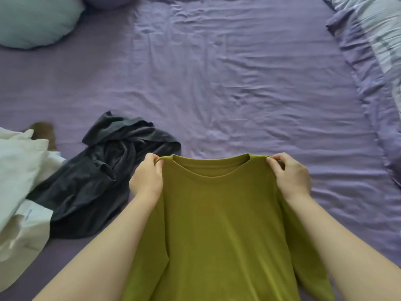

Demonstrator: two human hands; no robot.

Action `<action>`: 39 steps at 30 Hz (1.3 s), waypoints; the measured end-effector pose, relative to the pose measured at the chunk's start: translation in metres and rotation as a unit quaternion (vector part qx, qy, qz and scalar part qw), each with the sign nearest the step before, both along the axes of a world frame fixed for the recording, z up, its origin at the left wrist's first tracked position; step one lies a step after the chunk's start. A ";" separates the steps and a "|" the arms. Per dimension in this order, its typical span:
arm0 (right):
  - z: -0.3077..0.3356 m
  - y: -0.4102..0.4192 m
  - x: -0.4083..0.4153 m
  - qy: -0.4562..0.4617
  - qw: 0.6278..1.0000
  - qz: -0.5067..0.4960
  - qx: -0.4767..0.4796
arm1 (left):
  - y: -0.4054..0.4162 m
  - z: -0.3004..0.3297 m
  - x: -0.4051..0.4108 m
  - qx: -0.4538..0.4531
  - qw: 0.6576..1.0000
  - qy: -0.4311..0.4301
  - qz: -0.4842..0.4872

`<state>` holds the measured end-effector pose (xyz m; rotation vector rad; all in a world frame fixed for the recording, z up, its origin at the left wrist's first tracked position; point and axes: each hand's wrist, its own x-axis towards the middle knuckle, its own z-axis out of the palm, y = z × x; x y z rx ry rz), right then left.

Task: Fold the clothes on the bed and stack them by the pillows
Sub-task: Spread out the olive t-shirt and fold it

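An olive-green T-shirt (221, 224) hangs spread out in front of me, neckline at the top. My left hand (147, 177) pinches its left shoulder and my right hand (290, 174) pinches its right shoulder. The shirt's lower part runs out of the frame at the bottom. A crumpled dark grey garment (97, 177) lies on the purple bed sheet (238, 83) to the left. White clothes (19, 185) are piled at the far left edge. A pale green pillow (36, 20) sits at the top left corner.
A purple pillow (106, 1) peeks in beside the green one at the top. A bunched patterned duvet (377, 51) runs along the right side. A small brown item (45, 133) lies behind the white pile.
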<state>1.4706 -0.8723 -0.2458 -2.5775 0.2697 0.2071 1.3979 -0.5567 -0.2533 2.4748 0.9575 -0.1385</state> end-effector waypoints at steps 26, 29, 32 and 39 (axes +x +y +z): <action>-0.024 -0.091 -0.073 0.103 0.984 0.044 0.137 | -0.235 -0.031 0.063 0.067 0.811 0.008 -0.582; -0.020 -0.099 -0.062 0.142 0.965 -0.003 0.220 | -0.238 -0.024 0.079 0.072 0.818 0.048 -0.569; -0.017 -0.111 -0.056 0.174 0.954 0.008 0.243 | -0.237 -0.020 0.087 0.019 0.833 0.080 -0.548; -0.014 -0.142 -0.055 0.248 0.943 0.092 0.200 | -0.232 -0.010 0.091 -0.096 0.880 0.072 -0.460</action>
